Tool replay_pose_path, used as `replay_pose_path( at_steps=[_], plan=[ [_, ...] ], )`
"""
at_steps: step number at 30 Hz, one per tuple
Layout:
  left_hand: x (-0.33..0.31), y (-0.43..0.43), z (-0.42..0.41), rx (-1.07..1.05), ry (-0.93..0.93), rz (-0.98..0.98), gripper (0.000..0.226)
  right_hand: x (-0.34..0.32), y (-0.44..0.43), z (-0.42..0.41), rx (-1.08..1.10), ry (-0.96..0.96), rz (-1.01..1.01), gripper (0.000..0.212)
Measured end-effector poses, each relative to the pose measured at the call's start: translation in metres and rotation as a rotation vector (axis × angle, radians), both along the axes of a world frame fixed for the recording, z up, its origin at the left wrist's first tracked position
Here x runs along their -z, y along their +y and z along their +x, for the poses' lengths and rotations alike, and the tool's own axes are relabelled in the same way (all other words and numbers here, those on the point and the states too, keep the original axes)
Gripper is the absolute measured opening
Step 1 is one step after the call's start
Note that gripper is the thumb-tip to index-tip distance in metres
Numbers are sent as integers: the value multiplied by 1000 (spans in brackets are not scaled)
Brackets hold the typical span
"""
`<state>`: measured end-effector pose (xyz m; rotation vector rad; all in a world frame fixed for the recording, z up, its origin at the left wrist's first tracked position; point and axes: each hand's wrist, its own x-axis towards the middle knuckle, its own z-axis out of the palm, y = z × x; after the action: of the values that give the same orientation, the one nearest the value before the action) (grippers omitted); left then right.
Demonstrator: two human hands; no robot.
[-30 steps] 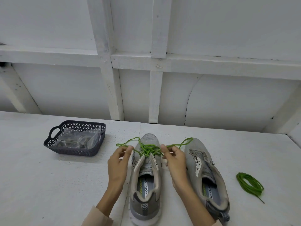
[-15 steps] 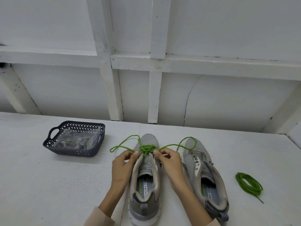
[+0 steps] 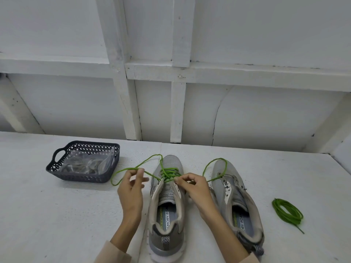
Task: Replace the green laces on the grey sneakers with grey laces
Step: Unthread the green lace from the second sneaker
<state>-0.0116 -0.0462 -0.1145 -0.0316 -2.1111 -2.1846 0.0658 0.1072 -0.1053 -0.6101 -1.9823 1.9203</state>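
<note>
Sneaker pair on a white tabletop [image 3: 57, 215], seen from the person's head. The grey mesh sneaker with a white sole [image 3: 167, 215] stands with its toe pointing away from the person and serves as the landmark for all positions below.

A thin green lace [image 3: 168, 173] is threaded only through the front eyelets of this sneaker, and the rear eyelets are bare. One free end loops out to the left of the toe, and the other arcs to the right.

The left hand [image 3: 131, 188] is just left of the sneaker's tongue. Its thumb and forefinger pinch the left strand of the lace, and the remaining fingers are loosely spread.

The right hand [image 3: 195, 188] is at the sneaker's right eyelet row. Its fingers are curled and pinch the lace where it crosses the tongue.

A second grey sneaker without a lace [image 3: 237, 196] stands just right of the landmark and parallel to it. The right strand's loop lies over its toe.

A coiled green lace [image 3: 287, 211] lies on the tabletop well to the right, beyond the second sneaker.

A dark openwork plastic basket with a handle [image 3: 81, 177] stands to the left, level with the landmark's toe. It holds a clear plastic bag [image 3: 85, 164] whose contents cannot be made out.
</note>
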Motion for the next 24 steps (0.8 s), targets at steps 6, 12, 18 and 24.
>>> replay_pose_path(
  at_steps=[6, 12, 18, 24],
  plan=[
    [9, 0, 4, 296, -16, -195, 24, 0, 0, -1, 6, -12, 20, 9],
    [5, 1, 3, 61, -30, -59, 19, 2, 2, 0, -17, -11, 14, 10],
    [10, 2, 2, 345, -95, -181, 28, 4, 2, -4, 6, -31, 28, 11],
    [-1, 5, -3, 173, -84, 51, 20, 7, 8, -14, 34, -53, 170, 25]
  ],
)
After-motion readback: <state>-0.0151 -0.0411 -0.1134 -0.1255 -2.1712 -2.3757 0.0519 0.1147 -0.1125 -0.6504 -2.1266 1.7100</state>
